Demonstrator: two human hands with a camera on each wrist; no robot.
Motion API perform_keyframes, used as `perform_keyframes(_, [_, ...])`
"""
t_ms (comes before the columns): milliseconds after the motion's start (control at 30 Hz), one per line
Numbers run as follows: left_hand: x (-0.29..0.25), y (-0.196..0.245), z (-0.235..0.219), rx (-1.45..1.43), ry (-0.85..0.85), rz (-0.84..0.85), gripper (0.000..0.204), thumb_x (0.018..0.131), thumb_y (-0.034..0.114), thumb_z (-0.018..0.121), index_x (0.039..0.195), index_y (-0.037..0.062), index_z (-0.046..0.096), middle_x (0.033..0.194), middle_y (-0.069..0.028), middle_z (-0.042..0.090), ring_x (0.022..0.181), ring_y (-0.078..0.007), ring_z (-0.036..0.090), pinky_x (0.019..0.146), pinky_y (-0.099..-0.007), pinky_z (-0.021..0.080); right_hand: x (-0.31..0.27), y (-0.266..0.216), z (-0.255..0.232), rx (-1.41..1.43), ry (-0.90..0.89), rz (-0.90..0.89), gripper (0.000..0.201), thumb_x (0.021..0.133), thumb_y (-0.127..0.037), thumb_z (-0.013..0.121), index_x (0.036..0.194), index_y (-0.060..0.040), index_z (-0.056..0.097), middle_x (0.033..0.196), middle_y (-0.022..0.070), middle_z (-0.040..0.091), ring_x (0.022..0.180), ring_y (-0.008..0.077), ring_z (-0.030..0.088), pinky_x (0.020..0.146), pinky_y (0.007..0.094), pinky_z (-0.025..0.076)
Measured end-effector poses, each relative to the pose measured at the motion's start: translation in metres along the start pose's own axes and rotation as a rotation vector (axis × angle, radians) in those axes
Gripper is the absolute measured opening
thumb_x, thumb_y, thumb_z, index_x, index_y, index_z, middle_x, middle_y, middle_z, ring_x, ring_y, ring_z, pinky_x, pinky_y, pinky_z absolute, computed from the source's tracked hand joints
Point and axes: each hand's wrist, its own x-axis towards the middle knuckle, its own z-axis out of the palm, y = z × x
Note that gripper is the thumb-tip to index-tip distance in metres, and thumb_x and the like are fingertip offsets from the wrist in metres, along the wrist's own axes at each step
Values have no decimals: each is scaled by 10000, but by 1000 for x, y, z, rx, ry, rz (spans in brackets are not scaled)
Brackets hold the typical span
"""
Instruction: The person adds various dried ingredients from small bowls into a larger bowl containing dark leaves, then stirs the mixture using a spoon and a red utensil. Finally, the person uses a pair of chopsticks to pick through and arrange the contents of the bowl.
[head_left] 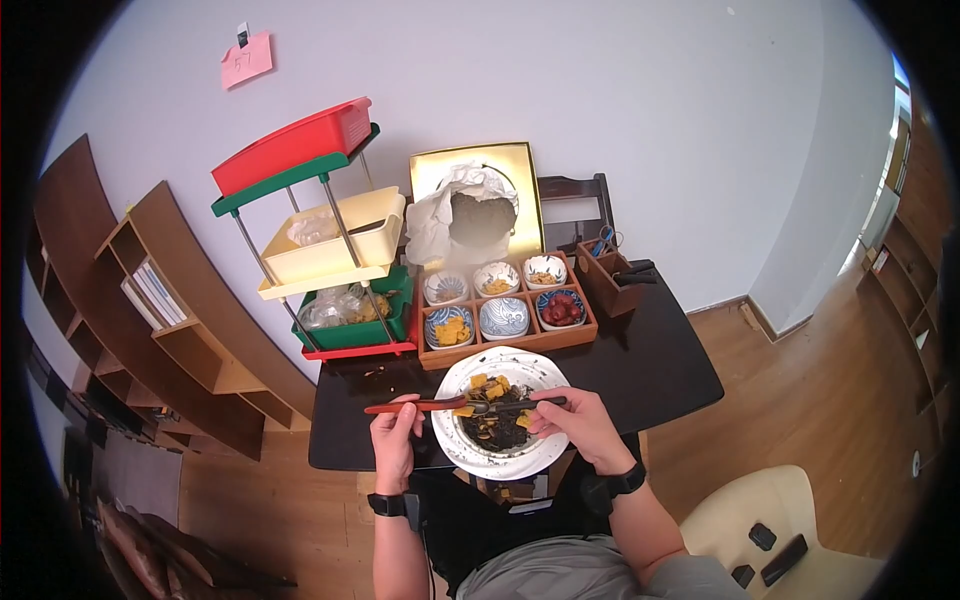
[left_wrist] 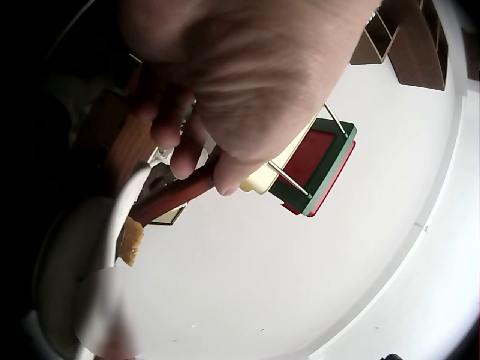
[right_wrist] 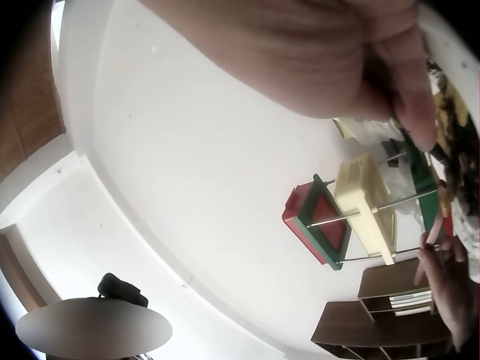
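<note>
In the head view a white bowl [head_left: 447, 420] with a wide rim holds dark soil [head_left: 487, 434] and yellow pieces [head_left: 489, 386]. Above it my left hand [head_left: 395, 437] grips a tool with a red handle [head_left: 415, 405]; the handle shows in the left wrist view too, beside a yellow piece [left_wrist: 131, 241]. From the other side, my right hand [head_left: 582, 425] pinches a tool with a slim black handle [head_left: 520, 406]. The two tools meet over the soil at a small metal part [head_left: 481, 407]. Right-hand fingertips are low, close to the soil and a yellow piece.
Behind the bowl stands a wooden compartment box [head_left: 508, 349] with small patterned bowls. A tiered rack [head_left: 330, 262] of coloured trays rises at the left. A gold box [head_left: 425, 165] with white paper is at the back. A wooden caddy [head_left: 609, 285] holds scissors on the black table [head_left: 660, 370].
</note>
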Motion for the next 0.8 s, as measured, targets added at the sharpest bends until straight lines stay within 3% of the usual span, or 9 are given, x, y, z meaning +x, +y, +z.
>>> perform_keyframes(467, [6,0,2,-111,198,61,198,1047,198,592,1111,27,670,726,12,578,580,-79,485,538,-233,379,8,-13,-8,60,36,-32,238,1006,-92,625,1181,66,657,934,161,717,803,205,733,720,282,606])
perform_keyframes(800, [5,1,2,-109,195,38,190,1044,187,598,1103,29,684,718,11,573,589,-79,487,546,-234,379,82,-40,11,-12,79,-174,289,1002,-120,634,1192,97,625,930,159,711,797,203,731,690,285,608])
